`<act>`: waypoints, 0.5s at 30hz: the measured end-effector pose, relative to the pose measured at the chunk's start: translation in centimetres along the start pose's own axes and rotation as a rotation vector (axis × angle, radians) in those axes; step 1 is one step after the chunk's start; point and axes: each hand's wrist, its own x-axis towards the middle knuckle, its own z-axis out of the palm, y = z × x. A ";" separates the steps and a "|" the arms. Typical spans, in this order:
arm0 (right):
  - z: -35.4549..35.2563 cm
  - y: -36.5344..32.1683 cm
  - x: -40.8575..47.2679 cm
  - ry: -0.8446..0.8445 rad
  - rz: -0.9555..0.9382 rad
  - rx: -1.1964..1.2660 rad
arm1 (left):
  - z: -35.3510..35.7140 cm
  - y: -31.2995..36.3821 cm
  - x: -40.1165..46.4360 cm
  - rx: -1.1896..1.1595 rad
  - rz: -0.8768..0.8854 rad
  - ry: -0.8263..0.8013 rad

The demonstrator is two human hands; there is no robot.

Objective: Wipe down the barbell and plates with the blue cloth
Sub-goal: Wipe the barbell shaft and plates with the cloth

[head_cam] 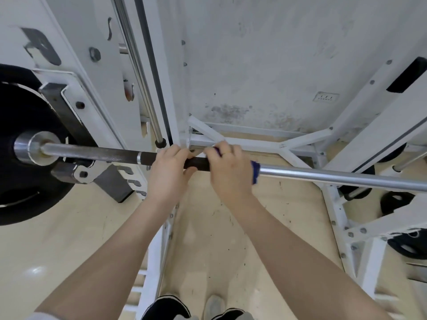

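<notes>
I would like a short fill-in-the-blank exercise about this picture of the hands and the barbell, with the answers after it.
1. The right hand wraps a cloth of ____ colour around the barbell.
2. The left hand grips the ____ section of the bar.
3. The black plate sits at the ____ end of the bar as the person sees it.

Answers: blue; dark; left

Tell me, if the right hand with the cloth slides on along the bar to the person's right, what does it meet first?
Probably nothing near: the right hand holds the blue cloth, and the barbell runs bare to the picture's edge.
</notes>
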 end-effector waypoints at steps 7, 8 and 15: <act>-1.5 3.9 -1.2 -0.029 0.036 -0.115 | 0.1 0.0 -0.3 0.018 0.055 0.032; -1.3 3.8 -1.2 -0.013 0.094 -0.116 | 0.2 0.0 -0.2 0.028 0.080 0.043; 1.1 -3.0 1.2 0.055 -0.063 0.069 | -1.0 -2.7 -0.7 0.086 0.214 -0.030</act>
